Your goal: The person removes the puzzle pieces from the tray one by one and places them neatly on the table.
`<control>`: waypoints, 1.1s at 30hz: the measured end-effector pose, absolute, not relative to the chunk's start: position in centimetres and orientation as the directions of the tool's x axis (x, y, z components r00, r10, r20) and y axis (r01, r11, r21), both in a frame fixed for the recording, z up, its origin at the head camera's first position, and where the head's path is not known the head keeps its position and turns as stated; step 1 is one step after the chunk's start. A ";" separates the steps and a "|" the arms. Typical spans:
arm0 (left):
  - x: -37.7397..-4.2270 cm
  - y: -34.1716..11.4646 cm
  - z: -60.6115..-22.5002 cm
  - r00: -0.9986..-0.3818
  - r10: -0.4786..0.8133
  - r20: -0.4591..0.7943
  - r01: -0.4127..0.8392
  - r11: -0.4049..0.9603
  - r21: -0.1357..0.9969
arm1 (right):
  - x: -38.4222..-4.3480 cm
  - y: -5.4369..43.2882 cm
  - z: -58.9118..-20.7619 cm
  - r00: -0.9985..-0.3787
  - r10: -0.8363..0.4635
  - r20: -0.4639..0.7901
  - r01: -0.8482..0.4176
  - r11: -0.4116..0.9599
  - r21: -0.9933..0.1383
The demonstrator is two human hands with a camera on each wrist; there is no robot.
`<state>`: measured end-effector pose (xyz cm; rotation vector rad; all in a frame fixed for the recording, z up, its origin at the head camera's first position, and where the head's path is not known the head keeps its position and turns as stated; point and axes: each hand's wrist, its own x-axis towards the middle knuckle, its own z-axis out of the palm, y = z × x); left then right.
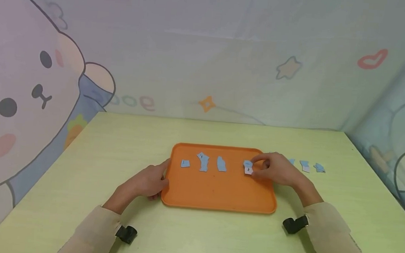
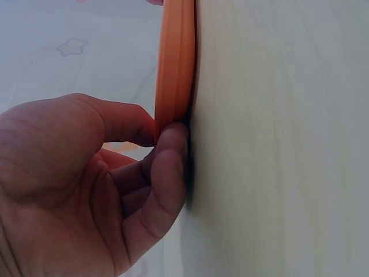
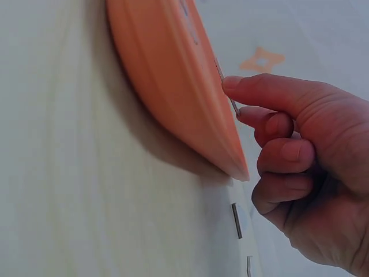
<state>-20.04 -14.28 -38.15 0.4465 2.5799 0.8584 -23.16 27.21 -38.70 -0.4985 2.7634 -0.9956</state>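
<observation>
An orange tray (image 1: 219, 194) lies on the table. At its left edge my left hand (image 1: 149, 179) grips the rim; in the left wrist view the thumb and curled fingers meet around the tray's edge (image 2: 176, 63). Over the tray's right side my right hand (image 1: 278, 169) pinches a small light-blue and white puzzle piece (image 1: 248, 165) with a dark mark. Seen from the right wrist, thumb and forefinger hold the thin piece (image 3: 235, 107) by its edge at the tray surface. A small squarish piece (image 1: 185, 163), a larger branched piece (image 1: 203, 162) and a long narrow piece (image 1: 222, 164) lie in the tray.
Right of the tray, a blue and white piece (image 1: 304, 166) and another blue piece (image 1: 319, 167) lie on the pale table (image 1: 195, 235). A third piece (image 1: 292, 161) is partly hidden behind my right hand. A printed cloth (image 1: 228, 65) hangs behind the table.
</observation>
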 end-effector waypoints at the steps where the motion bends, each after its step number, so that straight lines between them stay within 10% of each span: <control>1: -20.0 -14.3 -38.1 -0.876 0.409 -0.256 0.175 0.764 0.621 | -23.1 27.2 -38.5 -0.931 -0.363 -0.040 -0.252 0.716 -0.651; 33: -20.2 -14.2 -38.1 -0.876 0.411 -0.253 0.184 0.768 0.613 | -19.9 31.7 -36.8 -0.959 -0.269 -0.085 -0.147 0.734 -0.662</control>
